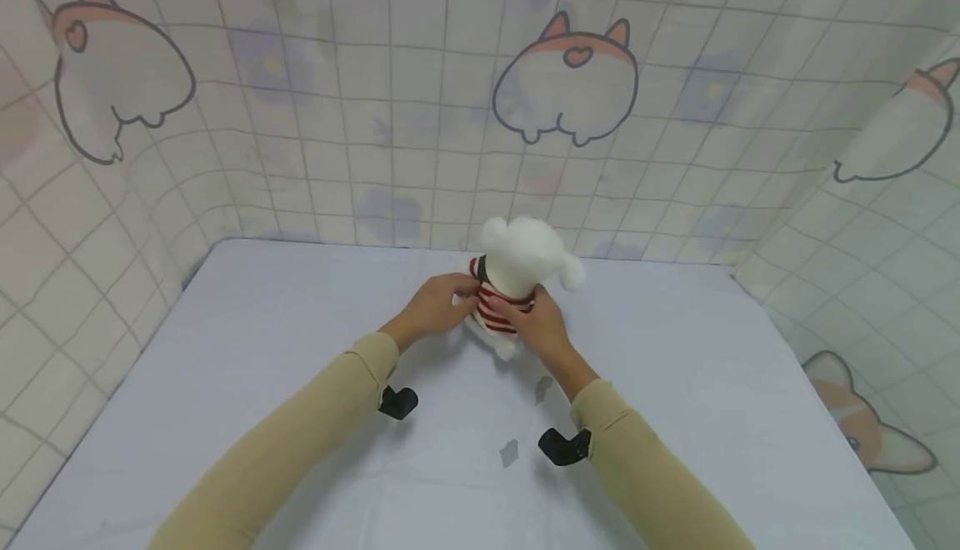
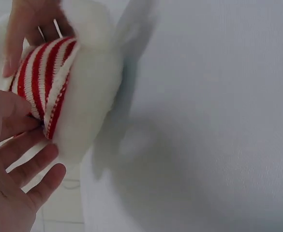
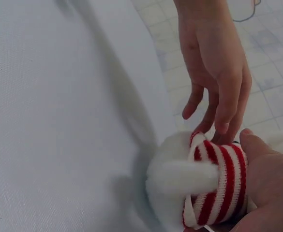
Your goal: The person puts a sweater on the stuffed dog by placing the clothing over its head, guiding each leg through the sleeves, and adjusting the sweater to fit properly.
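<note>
A white plush toy (image 1: 528, 246) with floppy ears stands near the far edge of the table, the back of its head toward me. It wears a red-and-white striped knit sweater (image 2: 42, 72). My left hand (image 1: 438, 307) is at the toy's left side, thumb and index finger pinching the sweater's lower edge while its other fingers are spread. On the opposite side my right hand (image 1: 536, 325) holds the toy round its body, thumb across the sweater's back. The stubby white tail (image 3: 180, 176) sticks out over the sweater's hem in the right wrist view.
The table (image 1: 300, 300) has a pale cover, with two small grey patches (image 1: 509, 452) in front of the toy. A tile-patterned curtain (image 1: 420, 117) with cartoon corgis rises behind the table and along both sides. Black wrist mounts (image 1: 562, 447) jut from both sleeves.
</note>
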Demonstrator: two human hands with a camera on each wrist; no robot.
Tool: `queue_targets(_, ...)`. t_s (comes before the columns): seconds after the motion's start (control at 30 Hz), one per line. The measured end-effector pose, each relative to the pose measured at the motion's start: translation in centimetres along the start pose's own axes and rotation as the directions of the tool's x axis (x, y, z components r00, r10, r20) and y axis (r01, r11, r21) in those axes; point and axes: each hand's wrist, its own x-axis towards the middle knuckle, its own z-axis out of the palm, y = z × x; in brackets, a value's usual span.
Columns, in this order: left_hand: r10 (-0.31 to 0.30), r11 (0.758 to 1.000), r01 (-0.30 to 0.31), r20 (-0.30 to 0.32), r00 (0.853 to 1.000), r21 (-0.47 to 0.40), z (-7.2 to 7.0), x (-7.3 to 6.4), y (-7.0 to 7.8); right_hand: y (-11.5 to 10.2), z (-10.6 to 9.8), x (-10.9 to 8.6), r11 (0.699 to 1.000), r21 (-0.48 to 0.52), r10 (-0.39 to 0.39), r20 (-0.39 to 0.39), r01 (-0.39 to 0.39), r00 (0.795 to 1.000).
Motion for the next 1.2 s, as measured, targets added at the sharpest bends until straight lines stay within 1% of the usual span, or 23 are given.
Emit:
queue_targets(0.1, 0.054, 0.998, -0.054, -0.006, 0.999, 0.032, -0.1, 0.2, 1.0, -0.1, -0.1, 0.1, 0.999, 0.042, -0.028, -0.022, 0.029, 0.999)
queue_targets(0.2, 0.073, 0.996, -0.073, 0.002, 0.997, 0.043, -0.1, 0.2, 1.7, 0.1, -0.2, 0.3, 0.997, 0.049, -0.056, -0.044, 0.058, 0.997)
queue_targets(0.33, 0.07, 0.998, -0.071, 0.049, 0.996, 0.002, -0.3, 0.0, 2.1, 0.4, -0.6, 0.5, 0.998, -0.005, -0.06, -0.092, 0.06, 0.994)
queue_targets(0.4, 0.085, 0.996, -0.084, 0.069, 0.994, -0.027, -0.4, 0.0, 2.1, 0.5, -0.9, 0.7, 0.998, -0.048, -0.049, -0.117, 0.044, 0.992)
queue_targets(0.47, 0.099, 0.993, -0.095, 0.069, 0.993, -0.066, -0.6, 0.0, 2.1, 0.7, -1.3, 0.8, 0.997, -0.077, -0.03, -0.127, 0.02, 0.991)
queue_targets(0.5, 0.103, 0.992, -0.097, 0.06, 0.993, -0.082, -0.7, 0.0, 1.9, 0.7, -1.5, 0.8, 0.996, -0.088, -0.017, -0.128, 0.006, 0.992)
queue_targets(0.57, 0.099, 0.988, -0.096, 0.024, 0.995, -0.118, -0.8, 0.2, 1.6, 0.9, -2.0, 0.8, 0.994, -0.105, 0.011, -0.124, -0.024, 0.992)
queue_targets(0.67, 0.042, 0.983, -0.049, -0.041, 0.998, -0.177, -1.2, 0.3, 1.1, 1.0, -2.9, 0.9, 0.993, -0.104, 0.046, -0.111, -0.057, 0.993)
queue_targets(0.77, -0.029, 0.975, 0.01, -0.084, 0.996, -0.22, -1.7, 0.4, 0.8, 1.2, -3.7, 0.9, 0.993, -0.099, 0.061, -0.085, -0.069, 0.995)
queue_targets(0.83, -0.067, 0.97, 0.046, -0.081, 0.995, -0.238, -1.9, 0.4, 0.8, 1.2, -4.2, 0.8, 0.994, -0.082, 0.069, -0.058, -0.073, 0.996)
queue_targets(0.9, -0.089, 0.967, 0.072, -0.057, 0.994, -0.244, -1.9, 0.4, 0.7, 1.2, -4.7, 0.7, 0.996, -0.059, 0.071, -0.017, -0.072, 0.997)
queue_targets(1.0, -0.109, 0.966, 0.106, 0.001, 0.994, -0.234, -1.6, 0.4, 0.6, 1.3, -5.2, 0.4, 0.998, 0.001, 0.067, 0.069, -0.067, 0.995)
queue_targets(1.13, -0.133, 0.959, 0.143, 0.057, 0.989, -0.245, -1.1, 0.4, 0.3, 1.6, -5.6, 0.0, 0.998, 0.058, 0.028, 0.192, -0.04, 0.981)
queue_targets(1.2, -0.14, 0.951, 0.157, 0.084, 0.987, -0.265, -1.0, 0.4, 0.3, 1.6, -5.8, -0.2, 0.997, 0.073, 0.006, 0.23, -0.024, 0.973)
